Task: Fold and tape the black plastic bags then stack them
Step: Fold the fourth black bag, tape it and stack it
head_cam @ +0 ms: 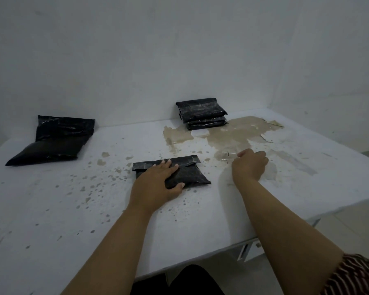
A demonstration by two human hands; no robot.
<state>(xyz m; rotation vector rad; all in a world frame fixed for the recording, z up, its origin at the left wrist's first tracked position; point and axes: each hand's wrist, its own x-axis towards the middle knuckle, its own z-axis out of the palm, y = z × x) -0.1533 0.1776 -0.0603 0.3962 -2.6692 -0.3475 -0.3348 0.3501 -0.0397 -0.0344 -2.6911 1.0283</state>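
Black folded bag (192,169) under flat, open left hand (158,184), right hand (250,166) fisted on table (51,209).

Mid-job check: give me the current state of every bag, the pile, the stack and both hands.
Folded bag: flap folded over, flat on the table, pinned by a hand.
Left hand: open, pressing on the folded bag.
Right hand: closed, pinching something thin; cannot tell what.
Finished stack: folded bags stacked at the wall.
Unfolded bags: loosely piled at far left.

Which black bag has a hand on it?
The folded black plastic bag at table centre, pressed flat by the left hand. The stacked bags by the wall and the unfolded bags far left lie untouched.
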